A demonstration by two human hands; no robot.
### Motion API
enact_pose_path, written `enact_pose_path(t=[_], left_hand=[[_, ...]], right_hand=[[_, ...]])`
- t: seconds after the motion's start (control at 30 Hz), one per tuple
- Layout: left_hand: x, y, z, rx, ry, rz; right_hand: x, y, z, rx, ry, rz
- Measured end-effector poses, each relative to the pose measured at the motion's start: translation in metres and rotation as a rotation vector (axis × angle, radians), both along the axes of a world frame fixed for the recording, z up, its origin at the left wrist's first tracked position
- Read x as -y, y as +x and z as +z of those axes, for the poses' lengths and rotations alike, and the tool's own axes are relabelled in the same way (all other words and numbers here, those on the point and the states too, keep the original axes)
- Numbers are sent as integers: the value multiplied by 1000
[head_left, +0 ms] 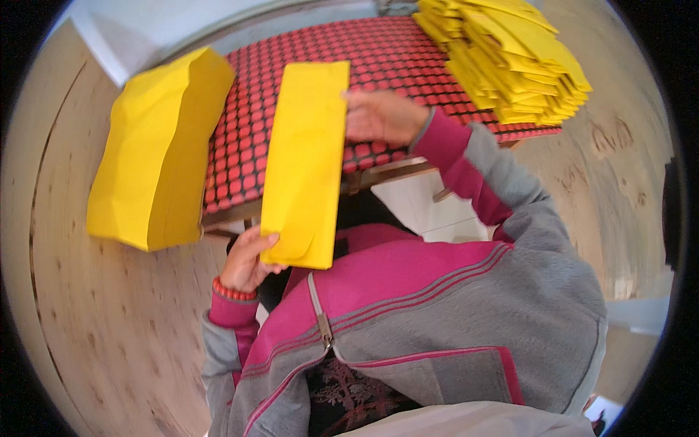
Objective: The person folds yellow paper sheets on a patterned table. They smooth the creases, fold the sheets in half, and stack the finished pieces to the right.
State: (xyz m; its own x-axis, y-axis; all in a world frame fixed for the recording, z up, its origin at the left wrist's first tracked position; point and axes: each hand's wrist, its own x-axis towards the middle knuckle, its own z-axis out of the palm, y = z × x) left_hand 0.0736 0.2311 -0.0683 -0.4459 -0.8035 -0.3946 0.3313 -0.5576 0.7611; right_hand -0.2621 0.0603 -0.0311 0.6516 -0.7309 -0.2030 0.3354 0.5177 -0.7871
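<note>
A long yellow paper envelope (pixel 306 160) is held up in front of me, its near end over my lap and its far part above the table. My left hand (pixel 249 261) pinches the near left corner, thumb on top and fingers underneath. Along the far right edge lies my right hand (pixel 382 118), its fingertips at the paper's side; it is a little blurred, and part of the fingers may be behind the envelope. A rounded flap shows at the near end of the envelope.
A table with a red and black patterned cover (pixel 244 138) stands before me. A tall stack of yellow paper (pixel 156 153) sits at its left. Several yellow envelopes (pixel 510 62) are heaped at the far right corner. Wood-patterned flooring surrounds the table.
</note>
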Motion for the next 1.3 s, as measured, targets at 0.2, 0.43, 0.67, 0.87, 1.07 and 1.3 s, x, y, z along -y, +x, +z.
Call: enact_pose_path(t=[0.2,0.43,0.67,0.87,1.07,1.3], left_hand=[[-13,6,-14,-119,88,74],[-40,-20,-20,-137,87,99],[-41,-21,-20,339,-88,332],[-16,-32,21,486,-412,442],[52,-73,106,303,-709,274],[181,-206,186,123,-768,-231]], right_hand=[[65,12,17,-348,-67,-295],[105,25,14,-565,-205,-295],[98,14,6,-573,-485,-376],[57,-39,57,-621,-1161,-630],[-20,-170,152,-696,-1288,-804],[-67,-363,206,-749,-806,-1102]])
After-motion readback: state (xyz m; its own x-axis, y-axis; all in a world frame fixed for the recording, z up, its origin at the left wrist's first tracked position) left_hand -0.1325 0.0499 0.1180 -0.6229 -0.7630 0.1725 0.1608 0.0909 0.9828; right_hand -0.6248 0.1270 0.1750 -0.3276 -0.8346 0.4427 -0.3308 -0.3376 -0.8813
